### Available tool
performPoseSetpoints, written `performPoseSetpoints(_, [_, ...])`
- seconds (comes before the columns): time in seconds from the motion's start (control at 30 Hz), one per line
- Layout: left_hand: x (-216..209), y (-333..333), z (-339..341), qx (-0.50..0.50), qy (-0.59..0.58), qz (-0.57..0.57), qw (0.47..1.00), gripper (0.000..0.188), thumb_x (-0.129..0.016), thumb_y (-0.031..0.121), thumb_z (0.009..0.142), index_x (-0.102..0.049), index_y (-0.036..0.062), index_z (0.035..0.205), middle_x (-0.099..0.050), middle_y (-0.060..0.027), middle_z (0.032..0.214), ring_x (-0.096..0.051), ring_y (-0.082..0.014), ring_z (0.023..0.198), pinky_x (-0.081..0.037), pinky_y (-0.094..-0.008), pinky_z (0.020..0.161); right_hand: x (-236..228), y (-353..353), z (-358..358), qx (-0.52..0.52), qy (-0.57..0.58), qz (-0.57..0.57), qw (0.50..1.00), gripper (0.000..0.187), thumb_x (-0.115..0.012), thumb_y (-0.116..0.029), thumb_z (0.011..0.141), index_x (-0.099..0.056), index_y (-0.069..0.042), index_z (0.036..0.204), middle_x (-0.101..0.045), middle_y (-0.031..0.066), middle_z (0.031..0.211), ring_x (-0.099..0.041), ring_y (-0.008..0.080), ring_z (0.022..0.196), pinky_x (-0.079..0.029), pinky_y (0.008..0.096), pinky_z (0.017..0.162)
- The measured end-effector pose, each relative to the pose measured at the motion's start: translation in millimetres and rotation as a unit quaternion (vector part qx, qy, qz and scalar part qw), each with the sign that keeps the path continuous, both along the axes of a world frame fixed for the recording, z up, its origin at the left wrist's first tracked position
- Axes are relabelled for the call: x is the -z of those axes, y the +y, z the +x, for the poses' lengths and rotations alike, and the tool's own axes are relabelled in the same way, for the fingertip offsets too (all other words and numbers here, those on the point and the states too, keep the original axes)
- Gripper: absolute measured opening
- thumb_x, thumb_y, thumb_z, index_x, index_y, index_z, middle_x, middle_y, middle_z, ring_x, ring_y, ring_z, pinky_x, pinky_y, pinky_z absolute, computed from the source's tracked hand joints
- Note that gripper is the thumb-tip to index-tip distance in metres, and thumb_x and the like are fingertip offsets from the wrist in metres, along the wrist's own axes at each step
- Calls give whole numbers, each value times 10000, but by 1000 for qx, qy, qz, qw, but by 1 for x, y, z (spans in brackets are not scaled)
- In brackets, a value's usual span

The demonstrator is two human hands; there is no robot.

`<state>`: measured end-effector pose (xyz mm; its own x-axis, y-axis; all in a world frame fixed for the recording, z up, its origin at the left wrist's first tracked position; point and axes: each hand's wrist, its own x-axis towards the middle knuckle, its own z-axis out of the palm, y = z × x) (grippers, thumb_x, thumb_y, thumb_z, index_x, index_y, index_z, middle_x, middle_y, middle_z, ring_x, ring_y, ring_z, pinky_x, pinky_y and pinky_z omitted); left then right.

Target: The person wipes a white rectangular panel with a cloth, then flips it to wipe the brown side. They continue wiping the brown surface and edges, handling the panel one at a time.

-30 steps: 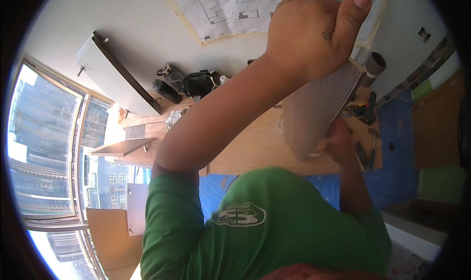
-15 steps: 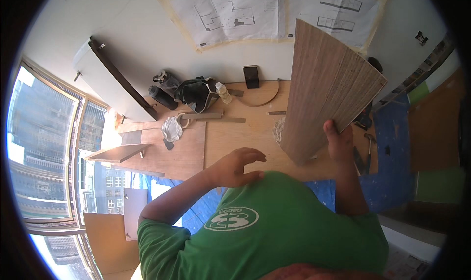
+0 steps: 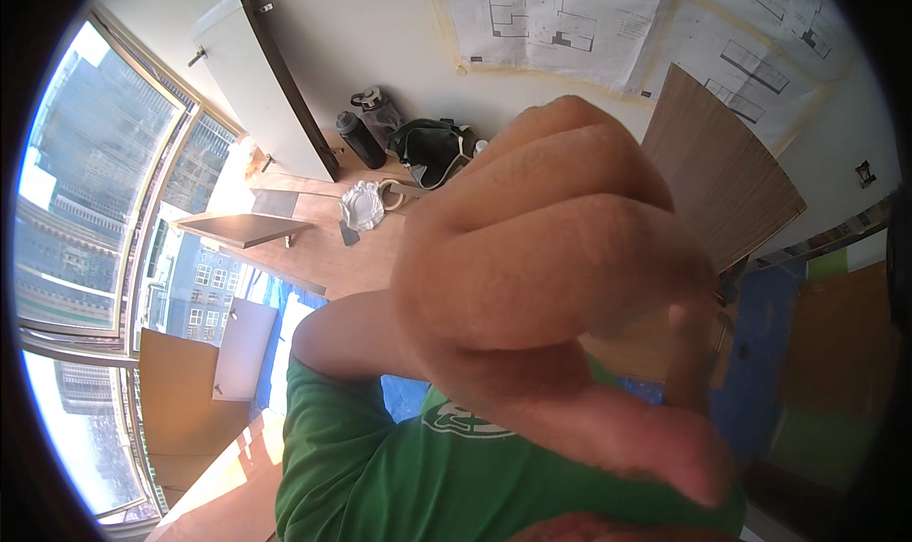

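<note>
My left hand [image 3: 532,266] is raised close to the camera and fills the middle of the view. Its fingers are bent, the thumb stands apart from them, and nothing shows in it. Behind it, only a blurred part of my right hand and wrist [image 3: 692,352] can be seen; those fingers are hidden. A brown wood-grain panel [image 3: 727,176] stands tilted upright on the right, its lower part covered by my left hand. The panel keeps the lean it had in my right hand's grip.
On the wooden worktop [image 3: 366,266] are a dark bottle [image 3: 361,141], a black bag [image 3: 427,152], crumpled clear plastic [image 3: 362,206] and a tape roll [image 3: 391,194]. A white panel [image 3: 271,91] leans at the wall below taped drawings [image 3: 541,29]. Windows [image 3: 104,181] line the left.
My left hand has risen from near my chest toward the camera, now covering my right hand and part of the panel. The view has turned, shifting the wall and worktop across the picture.
</note>
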<state>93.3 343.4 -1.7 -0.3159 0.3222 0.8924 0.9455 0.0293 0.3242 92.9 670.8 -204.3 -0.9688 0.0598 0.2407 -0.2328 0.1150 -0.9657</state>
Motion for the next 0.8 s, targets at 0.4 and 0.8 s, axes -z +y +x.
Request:
performPoseSetpoints(0.4, [102,-17,-3,-15,-218,-8,976,647,-880,487,769,-683,-21,1119,-681,-124,979,-642,-244,855,-496,-336,720,10,-6,-3,20,-13,-8,1000,883,-645,-489,1012,-250,128,1506,-395,219,1494,-402,297,1380,-308,410,1173])
performPoseSetpoints(0.8, [402,16,100,-31,-735,-143,662,667,-835,511,798,-664,-13,1172,-673,-133,1057,-633,-258,938,-478,-365,797,21,-12,-17,-13,-25,-56,998,840,-637,-456,1026,-255,118,1505,-391,207,1492,-398,281,1371,-311,400,1166])
